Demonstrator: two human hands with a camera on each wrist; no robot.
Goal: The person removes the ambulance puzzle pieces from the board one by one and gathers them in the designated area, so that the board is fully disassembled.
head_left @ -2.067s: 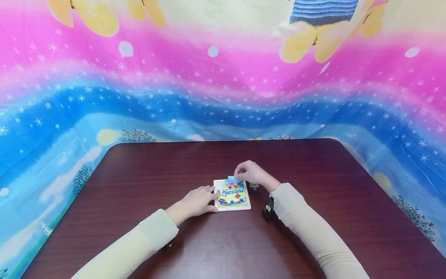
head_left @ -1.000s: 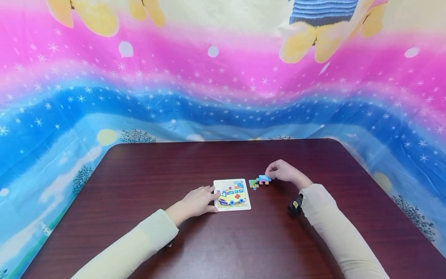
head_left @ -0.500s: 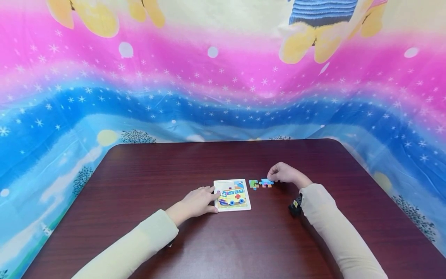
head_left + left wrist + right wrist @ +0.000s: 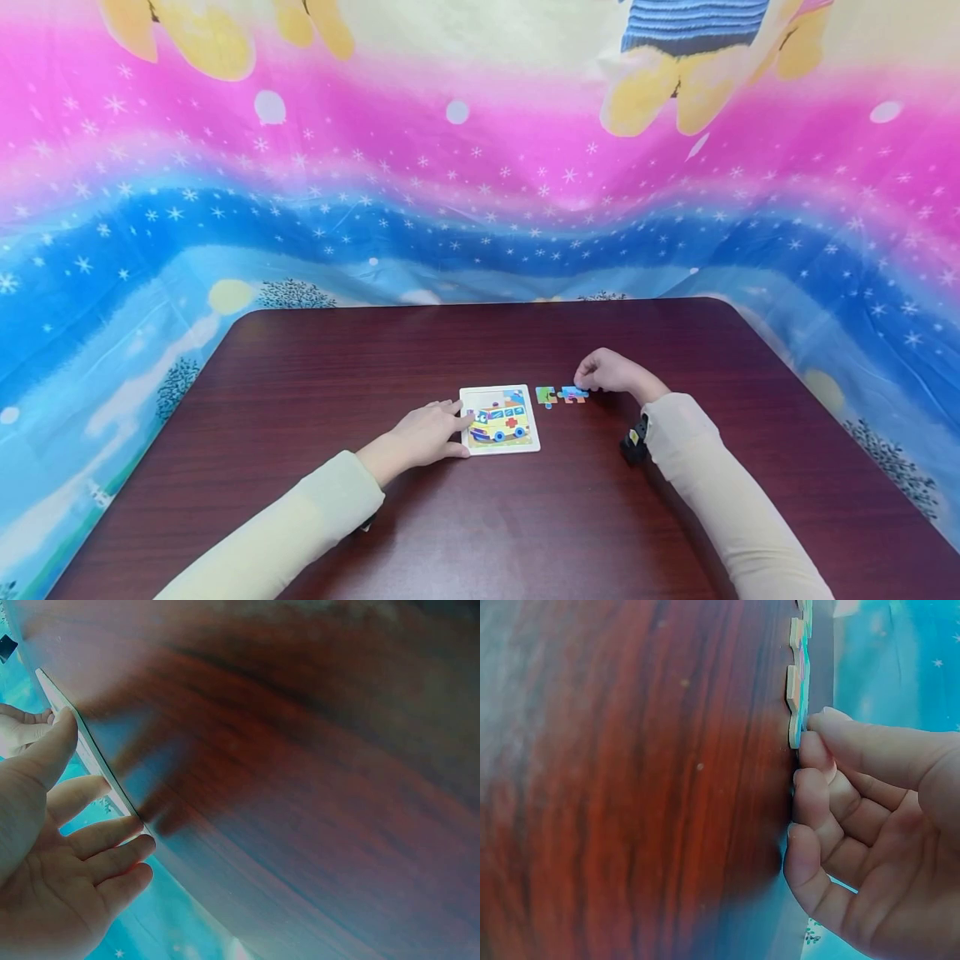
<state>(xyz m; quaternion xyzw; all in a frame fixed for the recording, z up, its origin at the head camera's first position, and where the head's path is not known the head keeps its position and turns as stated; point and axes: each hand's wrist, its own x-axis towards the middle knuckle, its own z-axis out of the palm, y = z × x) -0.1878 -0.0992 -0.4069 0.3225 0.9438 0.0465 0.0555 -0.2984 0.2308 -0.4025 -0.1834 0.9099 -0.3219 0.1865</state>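
Note:
A square white-rimmed puzzle board [image 4: 500,451] with a yellow ambulance picture lies flat on the table; pale bare wood shows at its upper left. My left hand [image 4: 418,435] rests at its left side, index finger over the edge and thumb at the near corner. In the left wrist view the left hand's [image 4: 82,847] fingers touch the board's rim [image 4: 112,784], loosely spread. To the board's right, my right hand [image 4: 609,371] pinches the far right corner of a blue-and-pink jigsaw piece [image 4: 573,396]. The right wrist view shows thumb and forefinger at the piece's end [image 4: 801,712], other fingers curled.
A green jigsaw piece [image 4: 546,396] lies between the board and the blue-and-pink piece. The dark wooden table [image 4: 480,525] has rounded far corners. A colourful printed cloth [image 4: 480,208] hangs behind and along both sides.
My right hand has carried the blue-and-pink jigsaw piece from over the board's top right to the table on the right, lowering it beside the green piece. My left hand has stayed put.

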